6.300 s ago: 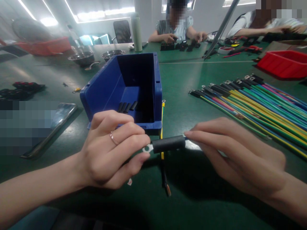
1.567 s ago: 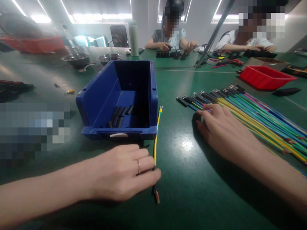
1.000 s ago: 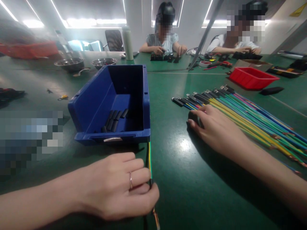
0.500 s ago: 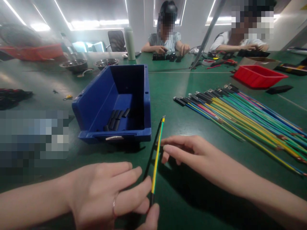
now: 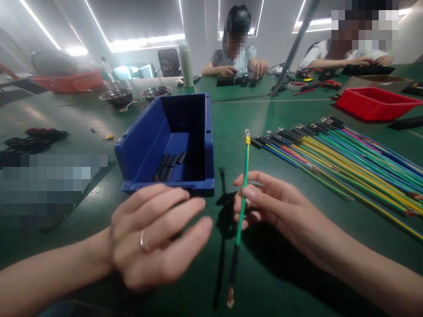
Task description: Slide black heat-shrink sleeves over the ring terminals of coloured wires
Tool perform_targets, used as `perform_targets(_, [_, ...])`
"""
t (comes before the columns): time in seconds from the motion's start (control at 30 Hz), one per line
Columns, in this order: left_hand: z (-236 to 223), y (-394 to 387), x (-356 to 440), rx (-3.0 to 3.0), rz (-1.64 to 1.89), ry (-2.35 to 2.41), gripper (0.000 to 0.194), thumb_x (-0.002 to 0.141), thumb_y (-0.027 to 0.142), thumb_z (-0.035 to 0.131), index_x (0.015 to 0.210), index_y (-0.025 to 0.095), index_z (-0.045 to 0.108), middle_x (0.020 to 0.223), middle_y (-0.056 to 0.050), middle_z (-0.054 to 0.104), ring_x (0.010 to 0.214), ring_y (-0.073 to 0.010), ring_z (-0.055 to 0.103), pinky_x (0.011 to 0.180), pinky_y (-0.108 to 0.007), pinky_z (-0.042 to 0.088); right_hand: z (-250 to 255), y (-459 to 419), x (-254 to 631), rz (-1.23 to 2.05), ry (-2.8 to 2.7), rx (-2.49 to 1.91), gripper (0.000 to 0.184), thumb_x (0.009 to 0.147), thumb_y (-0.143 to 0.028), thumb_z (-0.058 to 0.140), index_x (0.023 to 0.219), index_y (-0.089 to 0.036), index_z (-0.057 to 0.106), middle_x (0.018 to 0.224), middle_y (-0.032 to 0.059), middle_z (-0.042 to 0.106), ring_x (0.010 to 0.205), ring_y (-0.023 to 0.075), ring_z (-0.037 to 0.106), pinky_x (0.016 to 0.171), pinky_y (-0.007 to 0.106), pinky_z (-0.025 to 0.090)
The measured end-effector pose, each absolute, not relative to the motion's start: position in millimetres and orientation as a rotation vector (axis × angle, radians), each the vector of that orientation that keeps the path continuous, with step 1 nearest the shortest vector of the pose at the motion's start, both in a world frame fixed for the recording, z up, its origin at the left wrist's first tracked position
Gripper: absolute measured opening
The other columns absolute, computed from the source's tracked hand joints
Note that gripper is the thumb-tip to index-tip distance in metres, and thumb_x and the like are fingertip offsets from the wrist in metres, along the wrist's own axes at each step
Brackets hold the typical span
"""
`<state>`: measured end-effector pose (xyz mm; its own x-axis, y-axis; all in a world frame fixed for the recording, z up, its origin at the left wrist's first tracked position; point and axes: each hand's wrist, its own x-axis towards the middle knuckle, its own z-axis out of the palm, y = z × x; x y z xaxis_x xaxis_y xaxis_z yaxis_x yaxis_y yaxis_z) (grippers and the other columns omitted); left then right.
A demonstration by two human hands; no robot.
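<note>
A green-and-yellow wire (image 5: pixel 241 215) stands tilted in the pinch of my right hand (image 5: pixel 274 202), thumb and fingers closed round its upper part. It carries a ring terminal at its top and a black sleeve low down, with bare copper strands at the bottom end. My left hand (image 5: pixel 161 233) hovers in front of the blue bin (image 5: pixel 139 152), fingers apart and holding nothing. Inside that bin lie several short black sleeves (image 5: pixel 170 165). Right of my right hand, a row of several coloured wires (image 5: pixel 333 158) with black sleeves and ring terminals lies on the table.
A red tray (image 5: pixel 376 103) stands at the far right, beside a cardboard box (image 5: pixel 380 83). Metal bowls (image 5: pixel 115 97) and a pale green bottle (image 5: pixel 186 66) are farther back. Two people work across the green table (image 5: pixel 238 114). Black parts (image 5: pixel 36 138) lie at the left.
The wire has gone from my left hand's fingertips into my right hand, raised and moved right. My left hand has let go and moved up toward the bin. The view has shifted slightly.
</note>
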<state>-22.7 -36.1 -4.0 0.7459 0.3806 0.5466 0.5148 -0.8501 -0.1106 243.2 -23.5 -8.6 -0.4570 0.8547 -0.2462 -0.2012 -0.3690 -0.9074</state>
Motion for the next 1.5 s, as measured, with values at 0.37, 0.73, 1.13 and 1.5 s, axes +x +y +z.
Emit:
perform_targets(0.37, [6,7,-19,-2.582,-0.304,-1.070,0.068,0.109,0.054,0.014,0.114,0.010,0.065,0.093,-0.014,0.078,0.076,-0.0247,0.076,0.063,-0.035,0.059,-6,-16,250,1.728,-1.170,-1.161,0.051,0.084,-0.052,0.072,0.121,-0.020,0.055,0.085,0.0013,0.060,0.073,0.0093,0.061,0.063,0.021,0.056])
perform_targets(0.73, [4,6,-18,-2.607,-0.409,-1.029,0.055,0.110,0.049,0.022,0.114,0.012,0.062,0.099,-0.010,0.076,0.084,-0.0249,0.074,0.068,-0.037,0.057,-6,-17,248,1.710,-1.235,-1.227,0.053,0.084,-0.055,0.072,0.120,-0.020,0.054,0.081,-0.0011,0.059,0.069,0.0066,0.059,0.060,0.017,0.052])
perform_targets(1.13, [8,5,-19,-2.747,-0.449,-1.073,0.044,0.109,0.047,0.034,0.099,0.016,0.063,0.087,-0.005,0.070,0.075,-0.0217,0.066,0.066,-0.033,0.047,-9,-18,248,1.719,-1.222,-1.197,0.053,0.083,-0.054,0.070,0.119,-0.019,0.052,0.076,-0.0028,0.054,0.062,0.0072,0.056,0.058,0.022,0.057])
perform_targets(1.5, [4,4,-24,-2.802,-0.900,-0.968,0.015,0.100,0.027,0.063,0.110,0.016,0.063,0.096,-0.002,0.069,0.086,-0.0162,0.062,0.083,-0.031,0.045,3,-16,259,1.344,-1.302,-1.331,0.054,0.085,-0.073,0.058,0.088,-0.019,0.056,0.055,-0.0070,0.029,0.043,0.0028,0.025,0.034,0.014,0.023])
